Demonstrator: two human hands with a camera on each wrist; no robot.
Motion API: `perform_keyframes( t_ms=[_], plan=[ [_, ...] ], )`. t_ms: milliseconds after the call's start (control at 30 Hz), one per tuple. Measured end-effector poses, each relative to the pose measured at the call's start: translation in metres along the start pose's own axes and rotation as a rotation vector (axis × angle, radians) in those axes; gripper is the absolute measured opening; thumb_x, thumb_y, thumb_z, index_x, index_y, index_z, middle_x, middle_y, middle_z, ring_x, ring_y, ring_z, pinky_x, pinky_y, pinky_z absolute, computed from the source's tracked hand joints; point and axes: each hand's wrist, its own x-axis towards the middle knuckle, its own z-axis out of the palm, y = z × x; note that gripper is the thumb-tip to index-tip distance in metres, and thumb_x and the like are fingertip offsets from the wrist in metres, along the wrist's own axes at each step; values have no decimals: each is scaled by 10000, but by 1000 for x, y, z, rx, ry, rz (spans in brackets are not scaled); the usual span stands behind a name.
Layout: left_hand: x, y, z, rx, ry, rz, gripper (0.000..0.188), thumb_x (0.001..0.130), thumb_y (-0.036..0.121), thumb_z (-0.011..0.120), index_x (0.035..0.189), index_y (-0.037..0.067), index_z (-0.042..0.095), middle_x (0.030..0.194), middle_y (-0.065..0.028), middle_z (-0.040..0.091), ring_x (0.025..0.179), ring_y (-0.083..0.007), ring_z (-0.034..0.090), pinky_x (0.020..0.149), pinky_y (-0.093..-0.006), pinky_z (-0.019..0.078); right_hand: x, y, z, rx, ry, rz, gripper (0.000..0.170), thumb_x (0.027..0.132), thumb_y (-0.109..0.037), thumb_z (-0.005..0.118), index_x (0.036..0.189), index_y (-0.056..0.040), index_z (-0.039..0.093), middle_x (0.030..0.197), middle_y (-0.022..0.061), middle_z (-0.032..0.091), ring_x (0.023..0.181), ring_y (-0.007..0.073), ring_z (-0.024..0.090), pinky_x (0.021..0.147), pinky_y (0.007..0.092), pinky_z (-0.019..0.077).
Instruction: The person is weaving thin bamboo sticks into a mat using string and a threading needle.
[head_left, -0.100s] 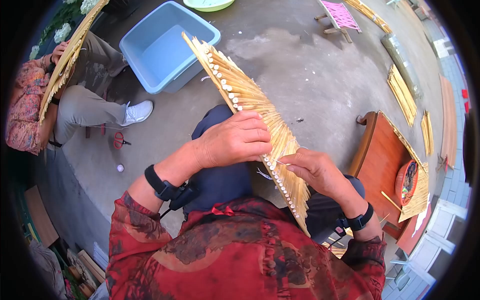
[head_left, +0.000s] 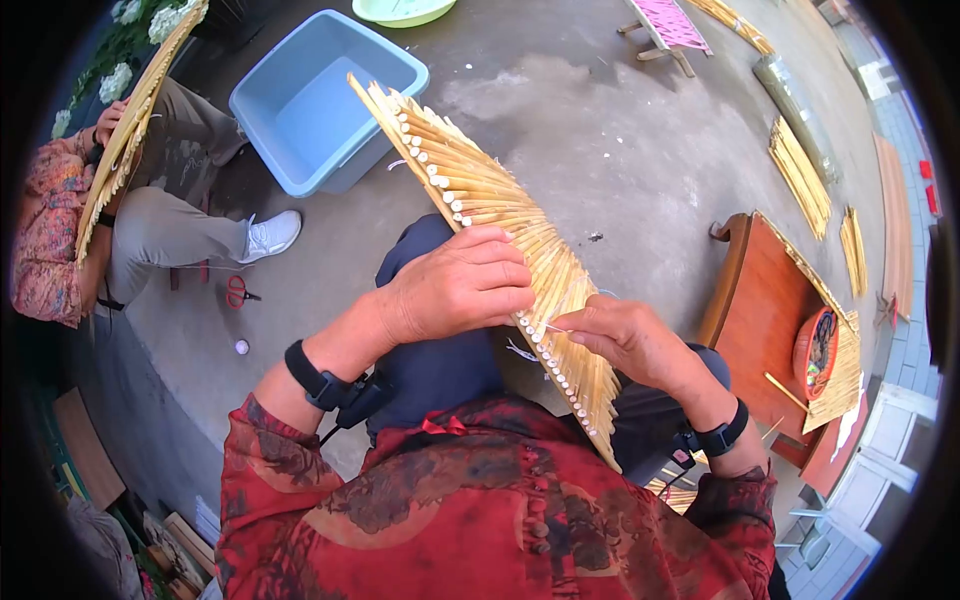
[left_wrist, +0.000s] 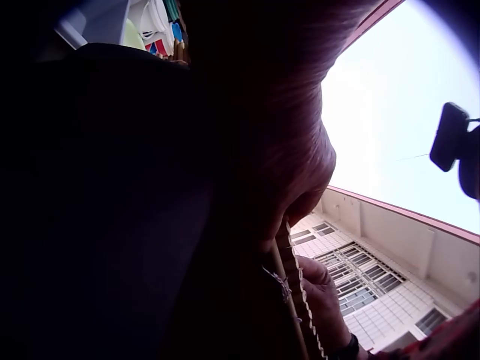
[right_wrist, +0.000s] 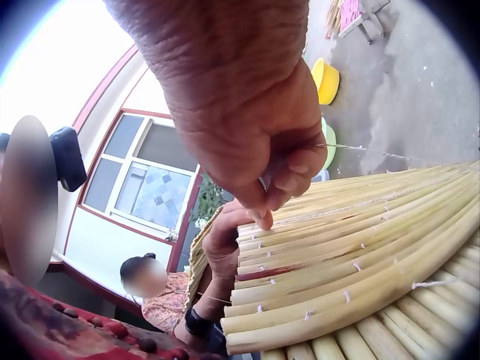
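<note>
A mat of pale plant stalks (head_left: 500, 190), stitched side by side with white thread, slants across the person's lap with its cut ends toward the body. The left hand (head_left: 455, 285) grips its near edge, fingers over the top; in the left wrist view that hand (left_wrist: 300, 172) shows from below, against the mat's edge (left_wrist: 296, 285). Just to its right, the right hand (head_left: 625, 340) pinches a thin needle-like piece (head_left: 550, 326) at the stalk ends. In the right wrist view, a thread (right_wrist: 375, 152) runs out from the right hand (right_wrist: 270, 161) over the mat (right_wrist: 345, 262).
Another person holds a similar stalk mat (head_left: 135, 120) at left. Red-handled scissors (head_left: 237, 292) and a small pale ball (head_left: 241, 347) lie on the floor. A blue tub (head_left: 325, 100) stands ahead. On the right, a wooden table (head_left: 755, 310) bears an orange basket (head_left: 803, 352).
The head view has shifted slightly. Both hands keep nearly the same places on the mat.
</note>
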Motion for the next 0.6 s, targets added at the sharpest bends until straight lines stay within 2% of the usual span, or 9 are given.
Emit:
perform_keyframes(
  t_ms=[100, 200, 467, 600],
  plan=[
    [4, -3, 1, 9, 4, -4, 283, 698, 163, 735, 957, 100, 643, 988, -36, 623, 974, -209, 597, 955, -410, 423, 3, 3, -7, -28, -21, -25, 234, 882, -139, 609, 1112, -156, 655, 842, 98, 615, 762, 303, 605, 672, 373, 485],
    [4, -1, -3, 7, -4, -15, 285, 690, 164, 741, 951, 100, 648, 987, -32, 627, 970, -211, 600, 950, -408, 424, 7, 4, -8, 97, -54, -34, 240, 892, -150, 598, 1126, -152, 653, 844, 105, 615, 775, 315, 602, 691, 387, 488],
    [7, 1, -4, 21, 13, -41, 268, 686, 135, 724, 930, 85, 627, 960, -30, 615, 956, -192, 598, 947, -372, 419, 11, 8, -12, 165, -153, -23, 250, 898, -120, 583, 1139, -114, 650, 1059, 123, 658, 919, 315, 634, 790, 368, 512],
    [8, 0, -4, 16, 5, -43, 252, 702, 138, 713, 933, 87, 628, 963, -27, 618, 954, -184, 600, 947, -371, 421, 12, 11, -12, 220, -167, -4, 245, 899, -113, 588, 1135, -99, 653, 1040, 122, 663, 920, 302, 643, 801, 363, 512]
  ],
)
